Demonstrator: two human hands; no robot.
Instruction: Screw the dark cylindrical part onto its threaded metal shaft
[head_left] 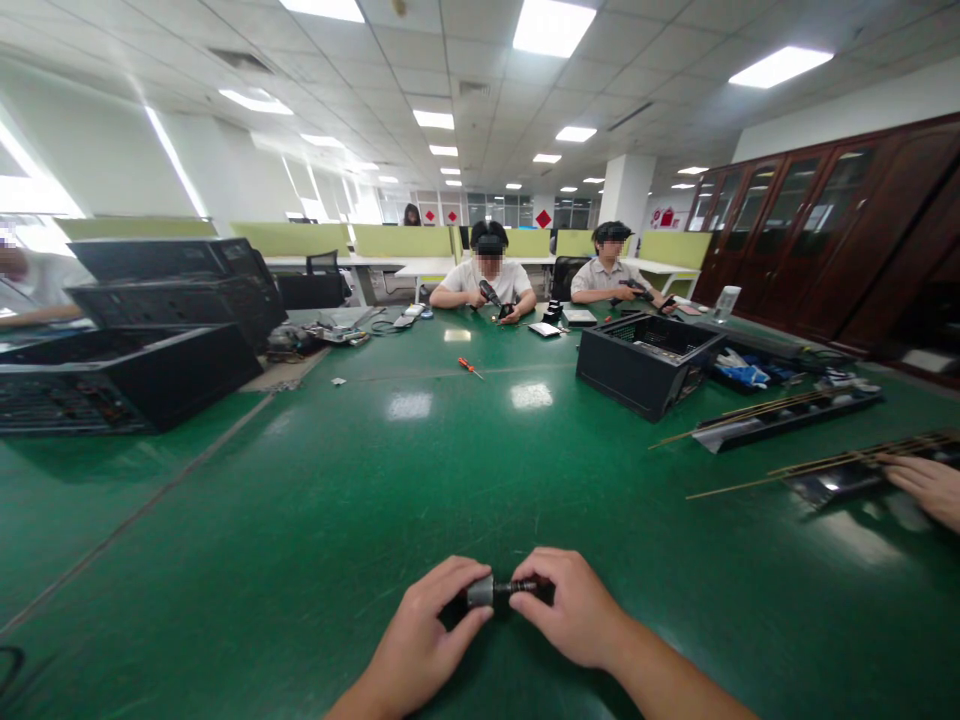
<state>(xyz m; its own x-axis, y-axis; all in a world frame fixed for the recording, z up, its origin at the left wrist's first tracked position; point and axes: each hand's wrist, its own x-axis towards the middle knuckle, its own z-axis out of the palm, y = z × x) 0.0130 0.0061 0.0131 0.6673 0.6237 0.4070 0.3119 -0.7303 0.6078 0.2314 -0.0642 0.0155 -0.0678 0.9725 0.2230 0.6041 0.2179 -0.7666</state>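
Note:
Low over the green table [300, 520], near its front edge, my left hand [427, 625] and my right hand [574, 605] both grip one small part [499, 590]. It has a grey metal cylinder on the left side and a darker, threaded-looking piece on the right. My left fingers wrap round the grey end. My right fingers pinch the dark end. The ends of the part are hidden inside my fingers.
Black computer cases [127, 370] are stacked at the left; another open case [645, 365] stands right of centre. An orange screwdriver [470, 367] lies mid-table. Black panels with thin sticks [787, 415] lie at the right, by another person's hand [926, 487]. Two people sit opposite.

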